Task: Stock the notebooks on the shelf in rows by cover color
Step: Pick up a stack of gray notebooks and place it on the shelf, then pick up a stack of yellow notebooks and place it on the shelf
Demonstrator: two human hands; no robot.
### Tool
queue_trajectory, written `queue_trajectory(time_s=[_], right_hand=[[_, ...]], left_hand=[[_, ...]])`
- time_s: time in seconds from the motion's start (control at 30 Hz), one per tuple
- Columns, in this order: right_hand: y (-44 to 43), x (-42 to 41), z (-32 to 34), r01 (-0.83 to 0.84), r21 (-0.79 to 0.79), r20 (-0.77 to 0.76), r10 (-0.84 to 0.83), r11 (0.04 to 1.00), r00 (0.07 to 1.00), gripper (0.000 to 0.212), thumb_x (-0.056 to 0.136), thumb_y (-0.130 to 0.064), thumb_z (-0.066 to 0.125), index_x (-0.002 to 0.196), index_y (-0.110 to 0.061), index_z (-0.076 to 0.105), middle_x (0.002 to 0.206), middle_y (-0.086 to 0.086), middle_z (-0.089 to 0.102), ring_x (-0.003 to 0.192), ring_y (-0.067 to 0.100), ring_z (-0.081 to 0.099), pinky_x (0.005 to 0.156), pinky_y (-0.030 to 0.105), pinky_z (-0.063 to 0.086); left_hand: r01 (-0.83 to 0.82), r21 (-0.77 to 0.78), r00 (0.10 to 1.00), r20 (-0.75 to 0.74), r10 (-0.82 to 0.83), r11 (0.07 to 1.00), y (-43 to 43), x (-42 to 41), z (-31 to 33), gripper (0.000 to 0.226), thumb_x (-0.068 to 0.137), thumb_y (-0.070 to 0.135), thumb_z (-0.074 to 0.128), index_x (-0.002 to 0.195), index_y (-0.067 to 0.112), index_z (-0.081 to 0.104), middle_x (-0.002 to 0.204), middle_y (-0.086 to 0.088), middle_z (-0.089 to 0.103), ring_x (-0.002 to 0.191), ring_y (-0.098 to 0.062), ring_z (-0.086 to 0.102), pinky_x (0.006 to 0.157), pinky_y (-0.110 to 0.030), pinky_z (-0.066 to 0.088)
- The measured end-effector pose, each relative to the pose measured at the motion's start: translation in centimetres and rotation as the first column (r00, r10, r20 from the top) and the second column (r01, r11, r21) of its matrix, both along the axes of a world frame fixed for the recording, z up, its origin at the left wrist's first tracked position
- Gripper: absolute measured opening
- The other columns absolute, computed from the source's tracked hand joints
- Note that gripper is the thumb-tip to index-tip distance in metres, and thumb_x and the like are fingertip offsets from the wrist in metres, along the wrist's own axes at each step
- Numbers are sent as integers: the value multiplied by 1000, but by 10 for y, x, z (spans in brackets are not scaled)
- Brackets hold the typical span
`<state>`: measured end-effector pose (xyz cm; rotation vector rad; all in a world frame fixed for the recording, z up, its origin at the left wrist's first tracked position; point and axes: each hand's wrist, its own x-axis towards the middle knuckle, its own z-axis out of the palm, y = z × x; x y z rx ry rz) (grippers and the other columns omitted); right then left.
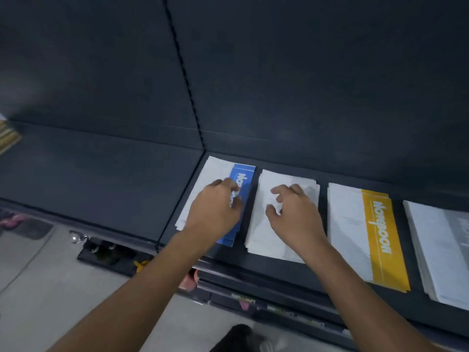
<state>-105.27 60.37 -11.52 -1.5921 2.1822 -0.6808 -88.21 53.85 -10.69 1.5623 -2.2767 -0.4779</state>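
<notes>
Several stacks of notebooks lie in a row on the dark shelf (279,270). My left hand (215,209) rests on the leftmost stack, white with a blue band (243,179), its fingers curled at the band's edge. My right hand (294,214) lies on the plain white stack (264,240) beside it, fingers bent and touching the top cover. To the right sits a white stack with a yellow band (383,240), then a white stack with a grey band (446,245) cut off by the frame edge.
The shelf section to the left (101,179) carries nothing near me; a striped yellow item (7,135) shows at its far left edge. A dark back panel (279,72) rises behind. Lower shelves with goods (253,298) and the pale floor (50,288) lie below.
</notes>
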Motion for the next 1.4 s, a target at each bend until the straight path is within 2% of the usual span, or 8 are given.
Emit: queue_trajectory(time_s=[0.1, 0.3, 0.43, 0.57, 0.83, 1.13, 1.3, 1.4], right_hand=[[-21, 32, 8, -129, 0, -2, 129, 992, 992, 34, 96, -29, 58, 129, -25, 59, 121, -4, 55, 98, 20, 64, 86, 36, 53], [-60, 113, 27, -389, -11, 15, 390, 921, 921, 32, 98, -31, 57, 129, -26, 58, 123, -6, 54, 89, 16, 65, 82, 39, 55], [-79, 173, 36, -479, -9, -5, 479, 878, 878, 31, 98, -32, 59, 129, -26, 58, 120, -7, 54, 95, 14, 62, 83, 36, 53], [-101, 247, 43, -568, -9, -19, 568, 823, 823, 32, 97, -35, 60, 128, -29, 58, 121, -9, 54, 91, 11, 61, 80, 31, 52], [-155, 407, 48, -597, -23, -33, 596, 802, 802, 31, 97, -36, 59, 127, -29, 58, 120, -10, 52, 91, 14, 61, 81, 39, 55], [-210, 532, 58, -612, -53, -29, 611, 789, 791, 28, 95, -36, 60, 123, -31, 60, 115, -12, 54, 92, 15, 61, 83, 36, 53], [-255, 591, 61, -637, -76, -35, 636, 767, 771, 29, 95, -36, 61, 123, -32, 60, 112, -14, 53, 89, 13, 61, 82, 37, 54], [-285, 623, 57, -639, -68, -20, 639, 766, 769, 29, 96, -35, 61, 125, -30, 60, 112, -14, 52, 86, 8, 57, 78, 34, 53]], left_hand=[[-78, -19, 997, 14, 78, 997, -3, 40, 9, 25, 94, 31, 58, 117, 21, 63, 113, 4, 66, 92, -18, 65, 77, -37, 57], [-271, -36, 962, 22, 272, 962, -10, 139, 27, 24, 93, 27, 55, 114, 17, 63, 109, -1, 64, 95, -22, 63, 80, -40, 56], [-367, -47, 930, -4, 367, 929, -12, 204, 32, 23, 92, 25, 57, 112, 15, 65, 110, 0, 65, 97, -22, 63, 84, -37, 54], [-420, -68, 907, -21, 420, 905, -26, 272, 32, 27, 90, 25, 57, 114, 15, 66, 112, -1, 66, 99, -21, 64, 83, -33, 53], [-393, -92, 920, -45, 390, 915, -79, 419, 28, 30, 92, 29, 56, 120, 18, 63, 115, 1, 64, 96, -15, 63, 83, -34, 55], [-411, -79, 911, -70, 406, 908, -109, 544, 31, 29, 91, 29, 56, 118, 20, 62, 110, 5, 63, 94, -11, 63, 82, -34, 55], [-438, -57, 896, -109, 431, 897, -135, 600, 30, 24, 93, 28, 56, 116, 21, 62, 106, 8, 62, 87, -4, 61, 77, -26, 53], [-437, -58, 897, -100, 430, 898, -159, 631, 30, 26, 92, 27, 56, 116, 21, 62, 106, 7, 63, 89, -6, 63, 79, -31, 55]])
